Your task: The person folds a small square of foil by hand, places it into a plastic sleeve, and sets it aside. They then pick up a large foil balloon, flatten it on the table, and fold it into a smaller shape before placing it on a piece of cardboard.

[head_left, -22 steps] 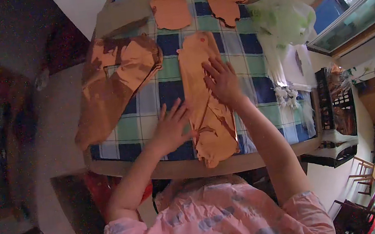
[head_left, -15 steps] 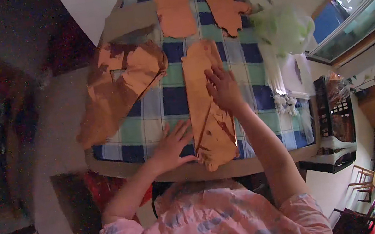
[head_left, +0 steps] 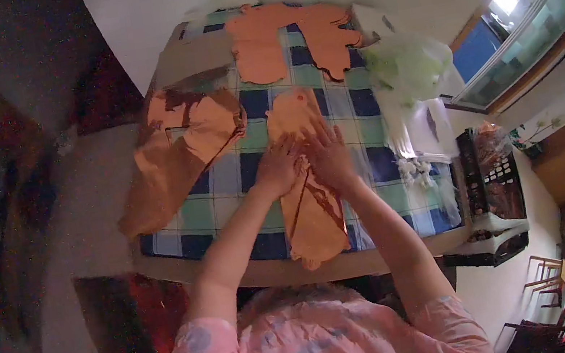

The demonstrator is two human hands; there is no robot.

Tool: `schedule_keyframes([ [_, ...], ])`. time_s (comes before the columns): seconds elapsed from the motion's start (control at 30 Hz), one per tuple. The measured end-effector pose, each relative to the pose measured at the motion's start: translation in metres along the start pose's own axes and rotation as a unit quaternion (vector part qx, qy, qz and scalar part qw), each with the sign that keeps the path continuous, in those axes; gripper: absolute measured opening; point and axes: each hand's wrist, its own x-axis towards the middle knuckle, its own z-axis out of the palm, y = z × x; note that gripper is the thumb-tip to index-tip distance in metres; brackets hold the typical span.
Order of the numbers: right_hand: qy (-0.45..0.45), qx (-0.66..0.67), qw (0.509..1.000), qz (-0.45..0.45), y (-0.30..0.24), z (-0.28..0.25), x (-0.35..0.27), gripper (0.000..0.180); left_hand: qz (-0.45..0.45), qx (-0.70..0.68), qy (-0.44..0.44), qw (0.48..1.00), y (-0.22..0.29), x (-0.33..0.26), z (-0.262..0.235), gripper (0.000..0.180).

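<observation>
A long orange piece, flat and folded, lies in front of me on the checked tablecloth; I cannot tell if it is paper or cloth. Dark slanting creases cross its near half, and its near end has an uneven edge reaching the table's front. My left hand presses flat on its middle, fingers spread. Beside it, almost touching, my right hand lies flat with fingers stretched out. Both hands cover part of the piece.
A larger crumpled orange sheet spreads at the left. Flat orange pieces with wavy edges lie at the far side. Clear plastic bags and a white box stand at the right, past which is a black crate.
My left hand has moved from the near left edge onto the middle of the piece. My right hand has come nearer to it. The whole view has shifted slightly.
</observation>
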Motion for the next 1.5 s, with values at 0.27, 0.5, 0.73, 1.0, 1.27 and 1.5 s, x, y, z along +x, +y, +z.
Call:
schedule_keyframes([
  [0.27,-0.121,0.12,0.981,-0.095,-0.047,-0.065,-0.076,0.056,0.059,0.047,0.059,0.995,-0.028,0.005,0.018,0.046],
  [0.5,-0.091,0.445,0.889,0.052,-0.03,-0.08,-0.147,0.054,0.015,0.036,0.027,0.999,0.006,0.0,-0.008,0.051],
  [0.73,0.023,0.213,0.975,0.05,0.023,-0.039,-0.04,0.046,0.033,0.093,0.018,0.995,-0.005,-0.005,-0.004,0.052],
  [1.0,-0.004,0.28,0.945,0.168,0.032,-0.009,-0.005,0.044,0.002,0.124,0.158,0.98,-0.085,0.029,-0.082,0.055],
  [1.27,0.007,0.298,0.933,0.2,0.032,-0.006,-0.006,0.043,0.052,-0.112,0.121,0.985,-0.24,0.091,-0.154,0.045],
  [1.5,0.021,0.292,0.94,0.174,0.042,-0.004,-0.006,0.041,-0.088,0.077,0.057,0.992,-0.251,0.108,-0.145,0.042],
])
